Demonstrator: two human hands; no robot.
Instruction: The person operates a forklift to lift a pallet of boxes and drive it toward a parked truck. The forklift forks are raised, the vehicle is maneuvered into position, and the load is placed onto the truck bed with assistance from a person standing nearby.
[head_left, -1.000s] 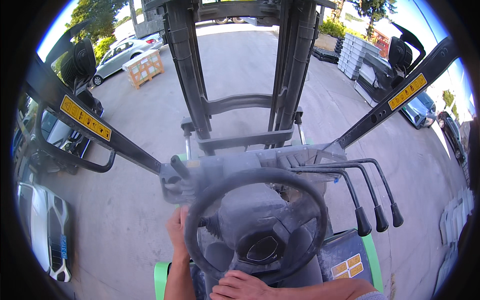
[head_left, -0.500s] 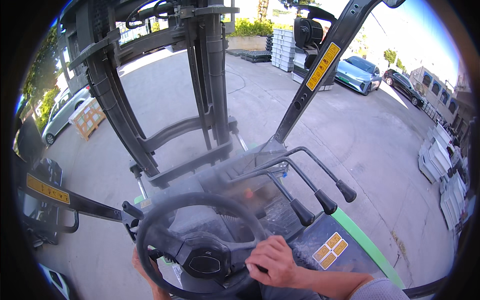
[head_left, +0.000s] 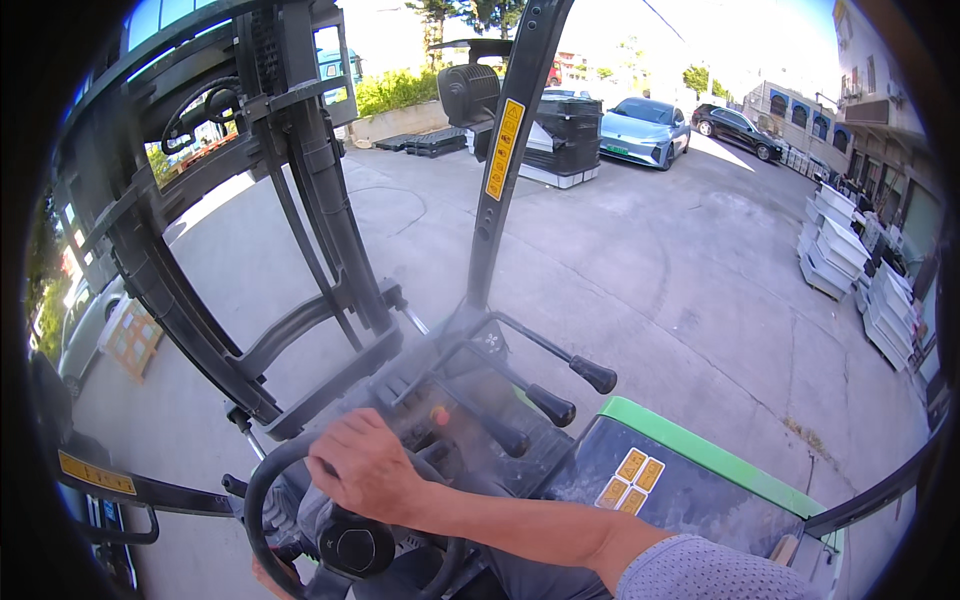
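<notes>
I sit at a forklift's black steering wheel (head_left: 262, 478). My right hand (head_left: 365, 465) lies over the wheel's upper rim with the fingers curled down on it, the forearm reaching in from the lower right. Only a sliver of my left hand (head_left: 268, 577) shows at the wheel's lower left rim, mostly hidden behind the wheel, so its grip is unclear. Three black-knobbed control levers (head_left: 553, 405) stand just right of the wheel, untouched.
The mast (head_left: 310, 190) rises ahead on the left, and a guard post with a yellow label (head_left: 505, 150) stands in the middle. The green hood (head_left: 700, 455) is at the right. Across the concrete yard are a light-blue car (head_left: 640, 130), a dark car (head_left: 740, 125), black bins (head_left: 570, 130) and grey stacks (head_left: 830, 250).
My view has swung to the right across the yard. My right hand has travelled from the wheel's lower rim up to its top, and my left hand has slipped down behind the wheel.
</notes>
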